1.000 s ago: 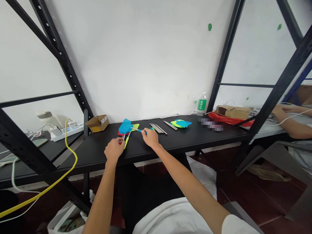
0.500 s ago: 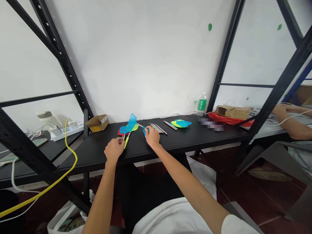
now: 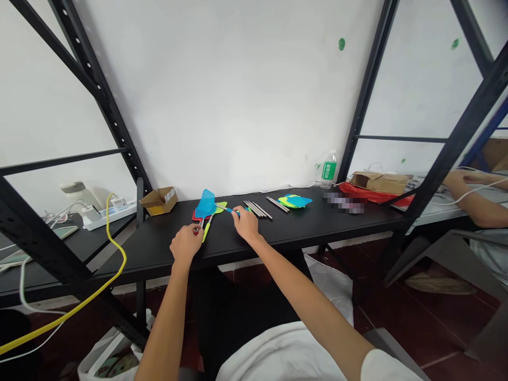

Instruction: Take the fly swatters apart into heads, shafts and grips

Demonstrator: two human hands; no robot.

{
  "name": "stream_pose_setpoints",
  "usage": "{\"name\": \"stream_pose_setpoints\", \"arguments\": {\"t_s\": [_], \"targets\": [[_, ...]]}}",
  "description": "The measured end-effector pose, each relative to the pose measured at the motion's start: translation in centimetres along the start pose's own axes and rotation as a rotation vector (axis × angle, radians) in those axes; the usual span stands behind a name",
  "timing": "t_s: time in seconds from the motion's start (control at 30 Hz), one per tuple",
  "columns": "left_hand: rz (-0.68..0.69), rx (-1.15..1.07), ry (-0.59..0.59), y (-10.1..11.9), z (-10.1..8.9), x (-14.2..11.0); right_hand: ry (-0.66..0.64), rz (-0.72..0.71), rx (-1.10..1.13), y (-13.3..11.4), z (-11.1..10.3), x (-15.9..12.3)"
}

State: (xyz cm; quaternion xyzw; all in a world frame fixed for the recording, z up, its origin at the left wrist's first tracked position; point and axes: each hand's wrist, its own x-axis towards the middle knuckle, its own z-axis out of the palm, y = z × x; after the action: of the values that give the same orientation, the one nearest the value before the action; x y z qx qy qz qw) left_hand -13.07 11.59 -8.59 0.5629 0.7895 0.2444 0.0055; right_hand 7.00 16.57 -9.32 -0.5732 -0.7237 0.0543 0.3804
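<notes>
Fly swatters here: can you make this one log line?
left hand: at swatter handles | right hand: holding blue fly swatter | nearby: metal rods

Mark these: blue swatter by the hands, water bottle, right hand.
Blue swatter (image 3: 205,204): head view, middle of the mesh head.
Water bottle (image 3: 329,171): head view, green label.
Right hand (image 3: 246,224): head view, back of the hand.

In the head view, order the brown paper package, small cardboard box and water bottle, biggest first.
1. Brown paper package
2. Small cardboard box and water bottle: these look about alike, so I can't rank them.
</notes>
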Motion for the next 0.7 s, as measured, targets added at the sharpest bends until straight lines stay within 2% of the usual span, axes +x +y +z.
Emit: {"name": "stream_pose_setpoints", "arguments": {"t_s": [0.13,0.3,0.47,0.7], "targets": [[0.001,0.000,-0.004,-0.06,0.02,0.06,0.001,0.027,-0.012,-0.02,-0.10,-0.03],[0.005,-0.001,-0.004,-0.02,-0.07,-0.02,-0.041,-0.017,-0.011,-0.26,-0.20,-0.16],[0.006,0.001,-0.008,0.04,-0.15,-0.05,-0.014,0.039,-0.018,-0.21,-0.12,-0.06],[0.011,-0.013,-0.008,-0.11,-0.06,0.00,-0.010,0.022,0.031,-0.07,0.11,-0.02]]}}
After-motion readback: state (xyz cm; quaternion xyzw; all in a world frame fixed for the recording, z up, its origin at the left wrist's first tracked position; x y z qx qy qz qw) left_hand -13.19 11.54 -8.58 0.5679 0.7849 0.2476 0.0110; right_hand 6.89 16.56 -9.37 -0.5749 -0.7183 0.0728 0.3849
